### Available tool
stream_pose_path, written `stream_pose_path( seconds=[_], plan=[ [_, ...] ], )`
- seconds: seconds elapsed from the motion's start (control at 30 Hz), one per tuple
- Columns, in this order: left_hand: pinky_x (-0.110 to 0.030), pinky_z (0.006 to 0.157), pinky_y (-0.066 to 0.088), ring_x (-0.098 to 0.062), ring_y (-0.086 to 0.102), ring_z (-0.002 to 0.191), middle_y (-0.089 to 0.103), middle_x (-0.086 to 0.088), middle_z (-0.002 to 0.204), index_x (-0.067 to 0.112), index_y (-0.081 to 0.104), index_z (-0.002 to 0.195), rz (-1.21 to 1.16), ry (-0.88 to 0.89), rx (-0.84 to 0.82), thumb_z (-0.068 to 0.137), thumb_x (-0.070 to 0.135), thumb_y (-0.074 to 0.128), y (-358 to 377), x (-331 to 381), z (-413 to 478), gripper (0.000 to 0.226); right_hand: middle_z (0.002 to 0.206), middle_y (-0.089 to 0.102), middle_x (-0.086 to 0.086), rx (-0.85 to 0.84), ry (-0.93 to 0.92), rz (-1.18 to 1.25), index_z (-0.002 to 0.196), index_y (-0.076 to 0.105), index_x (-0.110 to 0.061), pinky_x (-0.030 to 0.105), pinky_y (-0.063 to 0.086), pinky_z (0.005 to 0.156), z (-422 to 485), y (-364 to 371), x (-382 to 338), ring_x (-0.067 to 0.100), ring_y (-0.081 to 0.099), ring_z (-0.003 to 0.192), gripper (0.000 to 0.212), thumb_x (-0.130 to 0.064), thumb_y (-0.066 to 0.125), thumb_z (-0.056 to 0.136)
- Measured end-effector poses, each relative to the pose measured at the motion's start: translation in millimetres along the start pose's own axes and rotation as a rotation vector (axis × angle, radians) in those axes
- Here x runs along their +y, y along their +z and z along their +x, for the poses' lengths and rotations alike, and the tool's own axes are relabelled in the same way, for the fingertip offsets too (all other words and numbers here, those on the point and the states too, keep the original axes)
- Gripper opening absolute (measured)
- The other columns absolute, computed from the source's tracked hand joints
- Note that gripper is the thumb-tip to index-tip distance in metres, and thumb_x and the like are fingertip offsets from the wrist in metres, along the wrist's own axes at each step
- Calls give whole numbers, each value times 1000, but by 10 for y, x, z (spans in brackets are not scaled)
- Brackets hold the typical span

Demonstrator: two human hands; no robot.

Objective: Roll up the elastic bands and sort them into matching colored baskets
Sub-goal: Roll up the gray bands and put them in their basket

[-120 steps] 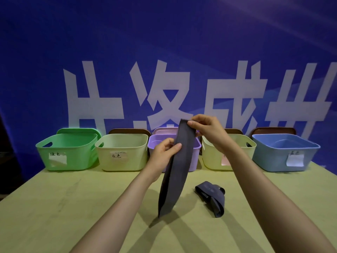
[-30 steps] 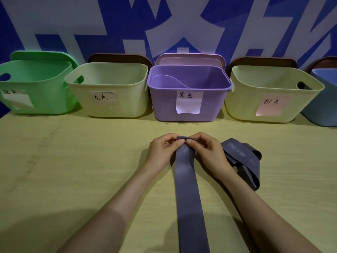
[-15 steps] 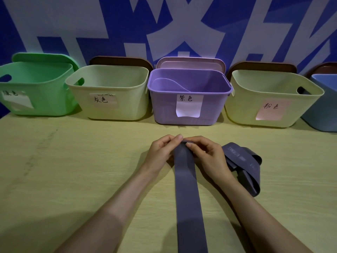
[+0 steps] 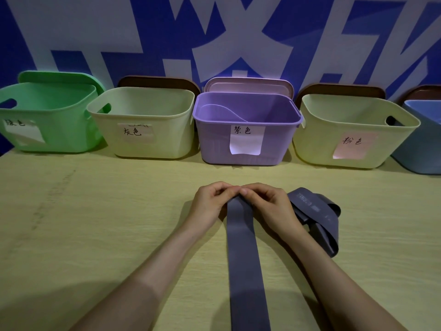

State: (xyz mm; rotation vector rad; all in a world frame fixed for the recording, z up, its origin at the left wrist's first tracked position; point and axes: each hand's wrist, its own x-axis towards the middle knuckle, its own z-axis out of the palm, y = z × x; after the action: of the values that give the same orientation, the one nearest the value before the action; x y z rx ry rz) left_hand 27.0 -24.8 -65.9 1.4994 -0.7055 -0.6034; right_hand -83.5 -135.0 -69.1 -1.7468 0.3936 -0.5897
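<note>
A grey-purple elastic band lies flat on the wooden table, running from the middle toward the near edge. My left hand and my right hand both pinch its far end, fingers curled over it and fingertips meeting. A second grey-purple band lies loosely folded just right of my right hand. Behind stand a green basket, a cream basket labelled grey, a purple basket holding a purple band, a cream basket with a pink label and a blue basket.
The baskets form a row along the table's far edge against a blue banner with white characters. Lids lean behind the baskets. Bare tabletop stretches to the left of my arms.
The band, held up in the air earlier, now lies on the table. My fingers have curled further over its far end, folding it under my fingertips.
</note>
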Motion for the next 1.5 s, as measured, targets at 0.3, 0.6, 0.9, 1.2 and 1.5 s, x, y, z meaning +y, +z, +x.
stream_pose_path(
  seconds=[0.3, 0.6, 0.9, 1.2, 1.5],
  plan=[
    [-11, 71, 47, -2, 64, 79, 70, 1, 85, 12, 69, 86, 53, 54, -20, 86, 14, 68, -28, 3, 0, 3, 98, 74, -4, -44, 31, 40, 100, 73, -17, 24, 53, 81, 12, -38, -49, 12, 67, 97, 18, -15, 57, 94],
    [-14, 71, 49, -4, 65, 78, 69, -3, 85, 9, 65, 89, -161, -54, -49, 82, -1, 68, -18, 27, -10, 12, 102, 74, -3, 5, 25, 112, 102, 74, -17, 30, 53, 90, -38, -37, -63, 18, 66, 103, 21, -5, 63, 89],
    [-23, 74, 54, -16, 67, 83, 69, -9, 88, 3, 65, 99, -253, -192, -134, 86, 8, 67, 8, 5, -5, 15, 96, 72, 5, 76, 10, 144, 93, 74, -11, 26, 53, 82, -44, -22, -62, 18, 66, 97, 20, 3, 62, 86],
    [-26, 72, 51, -16, 64, 78, 68, -9, 84, 1, 67, 94, -234, -171, -133, 89, 21, 62, 30, 8, -22, 21, 94, 71, -2, 92, -83, 20, 91, 74, -16, 24, 51, 85, -56, -16, -74, 12, 65, 94, 23, 3, 63, 84],
    [-16, 56, 48, -9, 62, 65, 65, -4, 74, 4, 64, 87, -291, -142, -117, 88, 9, 63, 19, 10, -28, 5, 103, 73, 5, -37, 120, 238, 103, 72, -14, 27, 54, 80, -23, -77, -91, 19, 67, 101, 25, 2, 57, 91]
  ],
)
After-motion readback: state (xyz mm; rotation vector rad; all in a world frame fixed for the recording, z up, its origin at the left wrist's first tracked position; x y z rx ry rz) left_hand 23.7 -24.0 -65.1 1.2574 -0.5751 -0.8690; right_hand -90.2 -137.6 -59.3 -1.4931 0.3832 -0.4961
